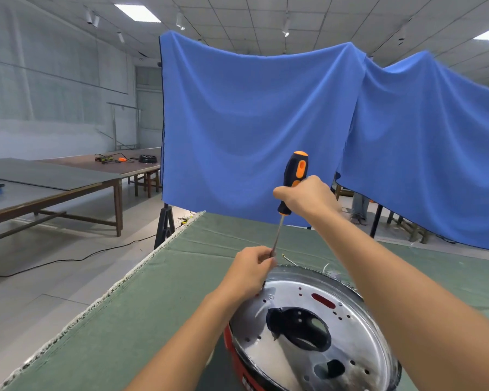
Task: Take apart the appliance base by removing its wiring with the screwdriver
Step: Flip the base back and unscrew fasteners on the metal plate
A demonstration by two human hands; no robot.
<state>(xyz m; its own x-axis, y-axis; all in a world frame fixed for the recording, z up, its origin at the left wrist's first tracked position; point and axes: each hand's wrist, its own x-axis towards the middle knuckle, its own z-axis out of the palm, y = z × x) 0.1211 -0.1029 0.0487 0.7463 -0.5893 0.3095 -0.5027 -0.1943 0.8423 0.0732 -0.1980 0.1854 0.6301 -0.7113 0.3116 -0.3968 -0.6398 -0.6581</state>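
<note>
Green cloth-covered table [141, 300], frayed left edge; appliance base [308, 331] at near right. Right hand [308, 197] curled round screwdriver [290, 190] handle, shaft angled down. Left hand [250, 270] pinching shaft near base rim. Blue drapes [251, 131] behind; wooden tables [54, 187] left.

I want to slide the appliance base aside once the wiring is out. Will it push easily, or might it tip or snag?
The base is wide and low, so it probably won't tip. Its shiny metal plate looks stiff and may be slippery to grip. It sits on green cloth, which may bunch under a push; lifting may work better. Loose wire ends at the far rim might snag.
</note>
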